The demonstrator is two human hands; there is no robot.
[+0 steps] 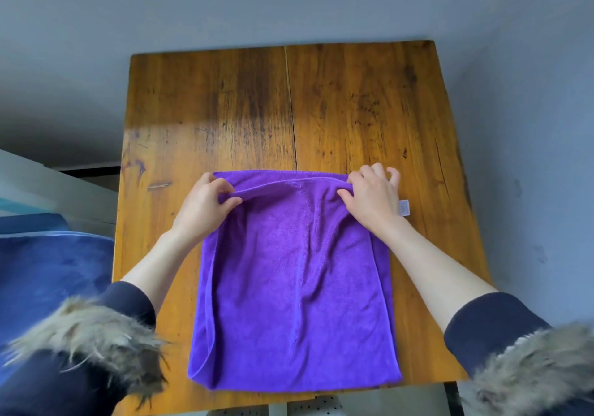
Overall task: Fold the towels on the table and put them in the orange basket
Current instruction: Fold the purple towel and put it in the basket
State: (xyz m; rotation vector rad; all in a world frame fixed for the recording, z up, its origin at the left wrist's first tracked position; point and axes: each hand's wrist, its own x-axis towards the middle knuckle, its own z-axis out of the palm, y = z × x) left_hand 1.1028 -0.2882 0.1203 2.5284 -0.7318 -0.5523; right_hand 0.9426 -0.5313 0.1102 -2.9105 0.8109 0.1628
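A purple towel (289,287) lies folded double on the wooden table (289,100), reaching from the table's middle to its near edge. My left hand (205,203) pinches the top layer at the far left corner. My right hand (373,197) pinches the top layer at the far right corner. The top layer's far edge sits a little short of the lower layer's far edge. A white label (404,207) sticks out at the towel's right side. No orange basket is in view.
The table's far half shows bare wood. A blue cushioned seat (48,271) stands left of the table. A grey wall lies behind and to the right. A white perforated object (308,407) peeks out below the table's near edge.
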